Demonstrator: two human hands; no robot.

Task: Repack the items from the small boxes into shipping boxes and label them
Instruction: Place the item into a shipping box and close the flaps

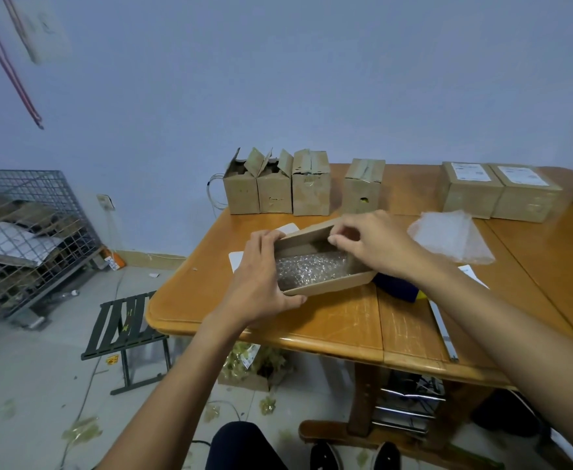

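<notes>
An open shallow cardboard box (332, 286) lies on the wooden table (339, 320), with a bubble-wrapped item (308, 268) inside it. My left hand (261, 283) grips the box's left end, thumb along the near edge. My right hand (369, 245) pinches the far wall of the box at its right end. Three opened small boxes (274, 184) and a taped one (363, 186) stand along the table's back. Two labelled shipping boxes (498, 193) sit at the back right.
A loose sheet of bubble wrap (451, 235) lies right of the box. A dark blue object with a yellow part (397, 286) sits under my right wrist. White label sheets (235, 261) lie beneath the box. A folding stool (125, 330) and a wire cage (23, 239) stand at left.
</notes>
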